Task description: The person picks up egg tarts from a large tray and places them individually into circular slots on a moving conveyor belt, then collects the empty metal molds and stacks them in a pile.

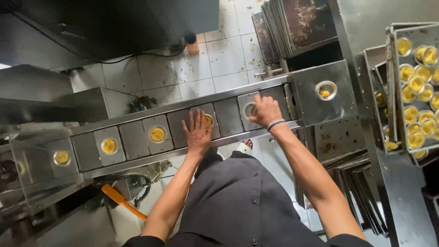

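Pressing down flat, your left hand (pixel 197 132) lies open near the middle of the frame, fingers spread, on a metal plate of the conveyor track (pixel 183 126). It covers most of a yellow tart cup (pixel 208 121) in that plate's round hole and grips nothing. Your right hand (pixel 265 111), just right of the middle, is curled with its fingertips at the hole of the next plate along. I cannot tell if it holds a cup there, because the fingers hide the hole.

More filled cups (pixel 157 134) sit in the plates toward the left of the frame, each in its own hole. One more cup sits in the big square plate (pixel 325 90) at the upper right.

I think a finger could get pinched if the plates slide while your hands rest on them. A hard push could also squash the soft yellow filling or tip a cup in its hole.

At the far right edge, trays (pixel 411 87) hold many small yellow cups close together. Dark, stained baking sheets (pixel 297 25) lean in a stack at the top. A small brown bottle with a dark cap (pixel 191 44) stands on the white floor tiles. An orange handle (pixel 121 201) lies at the lower left. I see no labels or signs.
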